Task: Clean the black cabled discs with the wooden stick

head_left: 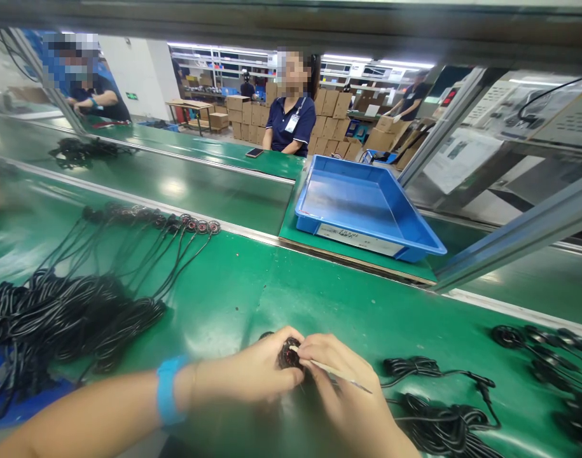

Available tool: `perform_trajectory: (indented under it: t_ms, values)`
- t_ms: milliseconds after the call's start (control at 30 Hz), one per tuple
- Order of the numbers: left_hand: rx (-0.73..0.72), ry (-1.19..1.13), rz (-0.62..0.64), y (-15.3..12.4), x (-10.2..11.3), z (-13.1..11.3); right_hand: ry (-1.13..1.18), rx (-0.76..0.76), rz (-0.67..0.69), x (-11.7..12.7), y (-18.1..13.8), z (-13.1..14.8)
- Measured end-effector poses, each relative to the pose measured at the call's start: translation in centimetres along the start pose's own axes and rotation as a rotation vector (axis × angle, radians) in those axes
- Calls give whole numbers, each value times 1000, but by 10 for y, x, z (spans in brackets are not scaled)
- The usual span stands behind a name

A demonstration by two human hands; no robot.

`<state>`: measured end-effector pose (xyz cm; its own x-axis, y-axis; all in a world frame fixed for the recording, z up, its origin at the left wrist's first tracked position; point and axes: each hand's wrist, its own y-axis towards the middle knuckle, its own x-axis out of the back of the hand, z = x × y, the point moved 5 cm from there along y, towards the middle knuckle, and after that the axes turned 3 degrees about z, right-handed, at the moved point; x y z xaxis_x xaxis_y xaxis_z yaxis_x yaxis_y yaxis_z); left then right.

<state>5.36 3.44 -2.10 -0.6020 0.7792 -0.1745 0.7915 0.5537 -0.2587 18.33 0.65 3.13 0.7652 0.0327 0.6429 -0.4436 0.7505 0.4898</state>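
Near the front of the green bench, my left hand [257,369] is closed around a small round black part [289,354] with some red inside. My right hand [343,375] pinches a thin pale stick-like tool [336,371], its light tip at the open face of the round part. A second dark piece [266,335] shows just behind my left fingers. The black cables [455,416] beside my right forearm lie coiled on the bench. The exact kind of the round part is too blurred to tell.
Bundled black cables [81,312] with round ends in a row lie at left. A blue tray [367,238] stands beyond the rail, near a slanted metal post [519,222]. More round black parts [507,337] are at right. A person [291,121] sits opposite, near a phone [254,152].
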Motion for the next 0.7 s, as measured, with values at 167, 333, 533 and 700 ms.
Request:
perform_trajectory:
  t_ms: [167, 333, 533, 700]
  values:
    - [0, -12, 3, -1, 0, -1, -16, -12, 37, 0, -2, -1]
    - [-45, 80, 0, -4, 0, -7, -30, 16, 50, -6, 0, -1]
    - [-16, 19, 13, -2, 0, -2, 11, -42, 58, -7, 2, -2]
    - [4, -23, 51, 1, 4, 9, 178, -160, -22, 12, 0, -4]
